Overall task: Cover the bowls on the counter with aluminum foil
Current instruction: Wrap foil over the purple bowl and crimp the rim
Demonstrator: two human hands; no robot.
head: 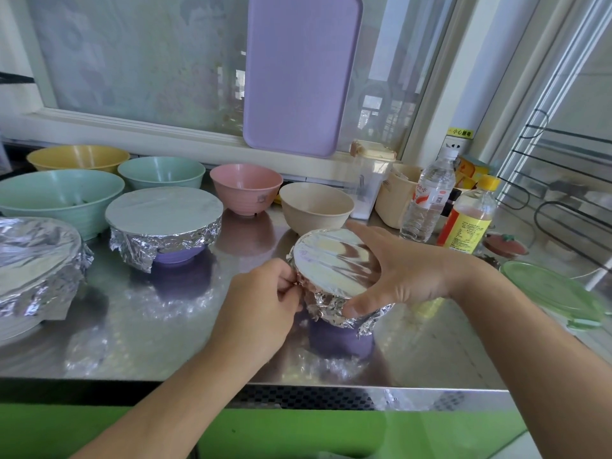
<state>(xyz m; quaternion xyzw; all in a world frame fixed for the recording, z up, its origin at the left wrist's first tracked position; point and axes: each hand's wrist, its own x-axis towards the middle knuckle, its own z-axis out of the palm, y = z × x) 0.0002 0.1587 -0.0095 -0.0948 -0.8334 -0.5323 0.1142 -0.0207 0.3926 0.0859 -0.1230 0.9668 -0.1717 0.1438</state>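
Note:
A small purple bowl [341, 339] stands near the front of the steel counter [185, 326], its top covered by aluminum foil [334, 263]. My left hand [265, 296] pinches the crumpled foil at the bowl's left rim. My right hand [407, 270] wraps around the right side, thumb pressing the foil at the front. Another purple bowl under foil [164, 210] stands behind to the left, and a large foil-wrapped bowl [33, 260] sits at the far left. Uncovered bowls line the back: yellow [77, 157], two green [59, 197] [162, 170], pink [246, 185], beige [316, 203].
Bottles [430, 197] [470, 217], a beige cup [397, 197] and a clear container [367, 180] crowd the back right. A green lid [556, 293] lies at the right. A purple cutting board [298, 74] leans on the window. The counter's front edge [331, 395] runs below my arms.

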